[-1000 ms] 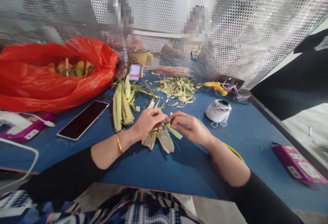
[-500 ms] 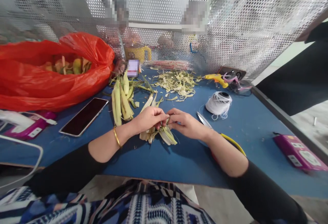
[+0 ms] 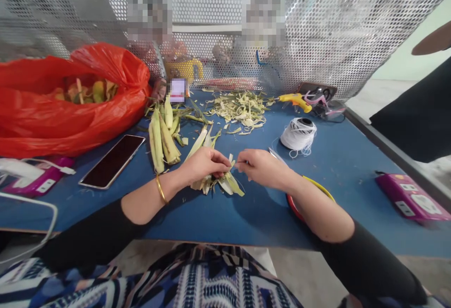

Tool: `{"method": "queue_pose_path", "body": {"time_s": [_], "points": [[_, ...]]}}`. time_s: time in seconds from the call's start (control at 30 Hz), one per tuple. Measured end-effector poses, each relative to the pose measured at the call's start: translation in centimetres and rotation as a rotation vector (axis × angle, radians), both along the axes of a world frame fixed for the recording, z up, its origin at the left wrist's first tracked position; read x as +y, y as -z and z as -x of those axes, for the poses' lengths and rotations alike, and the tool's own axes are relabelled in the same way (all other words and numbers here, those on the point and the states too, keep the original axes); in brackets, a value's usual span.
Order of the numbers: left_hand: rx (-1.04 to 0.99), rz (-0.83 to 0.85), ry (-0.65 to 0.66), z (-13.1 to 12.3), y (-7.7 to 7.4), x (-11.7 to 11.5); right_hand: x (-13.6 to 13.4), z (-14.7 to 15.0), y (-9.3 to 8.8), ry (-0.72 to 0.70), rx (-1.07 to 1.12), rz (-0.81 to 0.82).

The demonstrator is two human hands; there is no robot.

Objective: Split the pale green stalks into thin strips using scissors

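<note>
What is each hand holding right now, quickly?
Left hand: closed, pinching pale green husk pieces.
Right hand: fingers closed in a pinch; what, if anything, it holds is too small to tell.

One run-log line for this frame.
left hand: holding husk strips | right hand: beside strips, grip unclear | white thread spool: beyond right hand

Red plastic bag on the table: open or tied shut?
Open. The red plastic bag's mouth gapes towards the camera, and brownish and green pieces show inside it.
</note>
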State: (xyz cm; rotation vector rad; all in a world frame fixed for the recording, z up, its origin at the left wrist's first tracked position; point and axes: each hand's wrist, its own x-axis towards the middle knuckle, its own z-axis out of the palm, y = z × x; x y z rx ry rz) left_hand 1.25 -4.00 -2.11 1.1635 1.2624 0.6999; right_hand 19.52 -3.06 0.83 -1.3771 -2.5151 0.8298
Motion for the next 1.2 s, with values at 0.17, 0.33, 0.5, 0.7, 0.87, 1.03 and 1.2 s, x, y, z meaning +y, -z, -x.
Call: {"method": "queue_pose_path", "body": {"time_s": [0.17,0.33,0.5,0.7,0.87,1.03,1.2], "points": [[0.011,-0.035,0.02,0.0,0.2,0.0,0.2,0.6,0.5,0.1,0.386,0.46],[0.015,-0.098,0.025,-0.2,0.8,-0.1,0.5,1.3,1.6,0.165,0.792,0.587],[-0.019,-0.122,0.034,-0.3,0.8,-0.2,1.4,0.7,2.1,0.178,0.95,0.416],[-0.037,-0.116,0.051,-0.2,0.5,-0.2,2.2,-0.2,2.6,0.016,0.403,0.079],[-0.061,-0.109,0.058,-0.2,0.6,0.0,1.8,0.4,3.1,-0.013,0.279,-0.052],[-0.071,-0.095,0.061,-0.1,0.6,0.0,1.8,0.3,2.7,0.011,0.294,-0.058],[-0.069,-0.043,0.038,-0.2,0.2,0.0,1.7,0.2,2.1,0.033,0.243,-0.032]]}}
